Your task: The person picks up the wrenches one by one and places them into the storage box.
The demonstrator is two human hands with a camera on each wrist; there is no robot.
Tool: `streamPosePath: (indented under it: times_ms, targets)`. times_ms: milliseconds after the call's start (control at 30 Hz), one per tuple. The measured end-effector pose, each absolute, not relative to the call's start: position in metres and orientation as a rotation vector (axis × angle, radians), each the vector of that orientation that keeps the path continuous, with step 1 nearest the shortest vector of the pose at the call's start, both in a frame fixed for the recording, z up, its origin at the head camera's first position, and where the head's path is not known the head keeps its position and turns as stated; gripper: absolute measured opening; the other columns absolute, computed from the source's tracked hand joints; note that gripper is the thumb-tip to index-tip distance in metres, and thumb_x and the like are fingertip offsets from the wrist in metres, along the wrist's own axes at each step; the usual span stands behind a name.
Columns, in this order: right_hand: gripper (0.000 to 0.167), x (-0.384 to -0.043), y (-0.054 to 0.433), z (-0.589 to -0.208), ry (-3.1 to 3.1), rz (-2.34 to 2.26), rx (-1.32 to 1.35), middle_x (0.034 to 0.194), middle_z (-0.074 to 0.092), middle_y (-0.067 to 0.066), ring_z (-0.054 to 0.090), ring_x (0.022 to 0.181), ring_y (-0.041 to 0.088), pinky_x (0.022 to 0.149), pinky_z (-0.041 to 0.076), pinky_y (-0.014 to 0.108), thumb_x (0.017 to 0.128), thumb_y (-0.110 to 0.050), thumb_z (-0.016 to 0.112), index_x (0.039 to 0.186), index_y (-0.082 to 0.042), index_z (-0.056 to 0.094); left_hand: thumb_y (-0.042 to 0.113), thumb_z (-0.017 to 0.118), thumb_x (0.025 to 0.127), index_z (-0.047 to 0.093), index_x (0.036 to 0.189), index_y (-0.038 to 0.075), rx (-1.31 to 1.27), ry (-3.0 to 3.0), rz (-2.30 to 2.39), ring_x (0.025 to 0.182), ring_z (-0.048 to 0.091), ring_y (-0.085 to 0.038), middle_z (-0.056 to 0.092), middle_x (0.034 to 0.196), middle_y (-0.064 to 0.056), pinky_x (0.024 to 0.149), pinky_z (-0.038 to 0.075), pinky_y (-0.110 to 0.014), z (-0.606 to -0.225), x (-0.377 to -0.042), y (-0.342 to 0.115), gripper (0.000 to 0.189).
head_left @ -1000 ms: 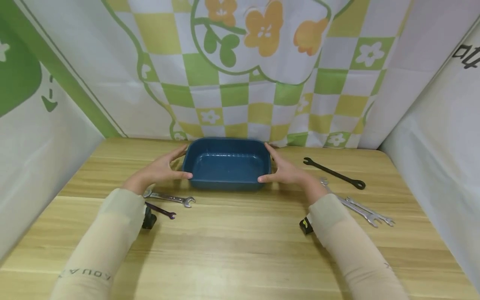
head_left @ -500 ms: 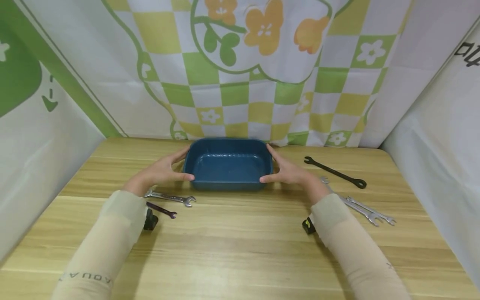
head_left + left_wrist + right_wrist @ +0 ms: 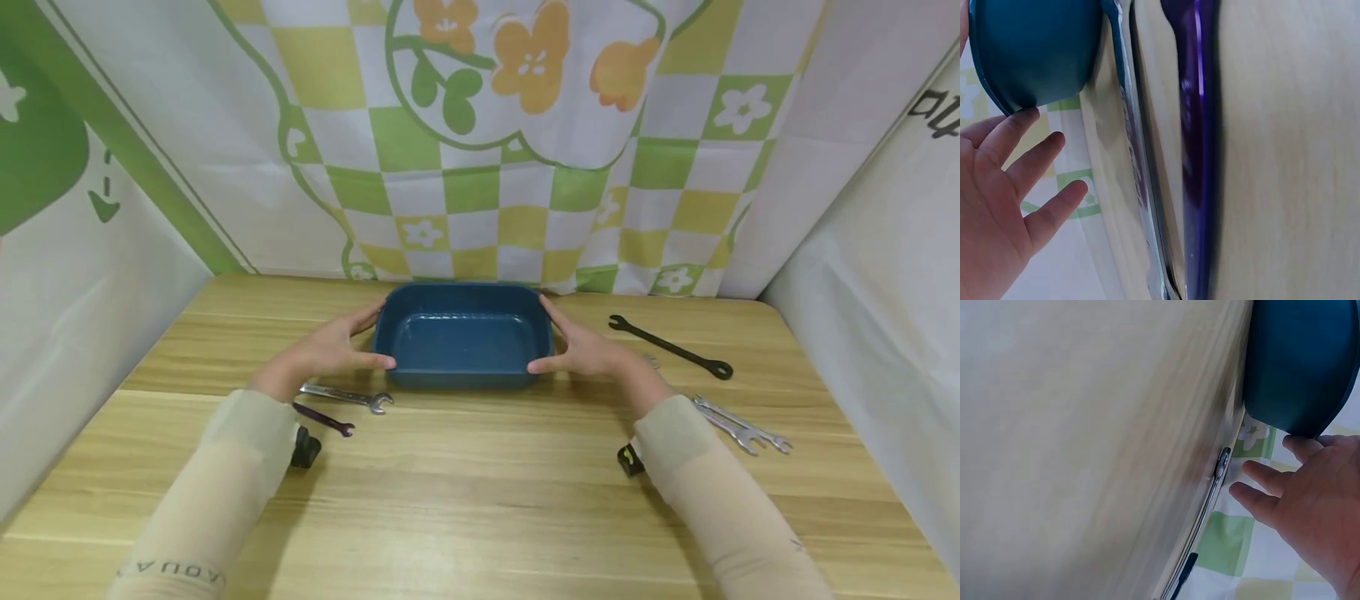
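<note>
A deep dark blue plastic tray (image 3: 461, 379) stands near the back of the table, with a bare inside. My left hand (image 3: 322, 350) grips its left end, thumb on the near rim corner and a finger at the far one. Mirroring that, my right hand (image 3: 588, 350) holds the right end. In the left wrist view, fingertips (image 3: 1029, 115) touch the tray's rim (image 3: 988, 87) while the other fingers spread away from it. The right wrist view has a fingertip (image 3: 1294, 442) under the tray's edge and two fingers apart from it.
Left of the tray's front lie a silver wrench (image 3: 345, 394) and a purple wrench (image 3: 326, 418). On the right are a black wrench (image 3: 671, 346) and two silver wrenches (image 3: 738, 425), partly behind the right forearm. A checked curtain (image 3: 495, 192) hangs behind the table.
The tray has shifted slightly toward me and a little to the right, both hands moving with it. The wrenches stay where they lay.
</note>
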State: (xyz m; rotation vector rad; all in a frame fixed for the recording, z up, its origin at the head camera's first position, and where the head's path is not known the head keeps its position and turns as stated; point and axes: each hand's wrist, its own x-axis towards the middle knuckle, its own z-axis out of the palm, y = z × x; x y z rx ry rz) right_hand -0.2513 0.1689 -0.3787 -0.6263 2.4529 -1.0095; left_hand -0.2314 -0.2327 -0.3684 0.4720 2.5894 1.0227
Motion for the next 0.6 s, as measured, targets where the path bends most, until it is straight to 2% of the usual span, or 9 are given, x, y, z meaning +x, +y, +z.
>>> streamPosePath:
  times_ms: [400, 600]
  targets:
    - [0.118, -0.236, 0.179, -0.376, 2.462, -1.003, -0.657, 0.168, -0.009, 0.008, -0.002, 0.155, 0.033, 0.122, 0.011, 0.059, 0.085, -0.045, 0.077, 0.16, -0.02, -0.011, 0.049, 0.078, 0.082, 0.005, 0.161, 0.019, 0.459, 2.609, 0.99, 0.151, 0.021, -0.04, 0.022, 0.163, -0.02, 0.117, 0.016, -0.067, -0.369, -0.217, -0.224, 0.112]
    - [0.119, -0.227, 0.181, -0.375, 2.487, -0.969, -0.665, 0.168, -0.007, 0.007, 0.001, 0.155, 0.034, 0.122, 0.013, 0.059, 0.083, -0.048, 0.077, 0.16, -0.021, -0.01, 0.054, 0.078, 0.079, 0.005, 0.161, 0.017, 0.477, 2.597, 1.002, 0.151, 0.023, -0.038, 0.023, 0.163, -0.019, 0.117, 0.019, -0.065, -0.369, -0.21, -0.221, 0.116]
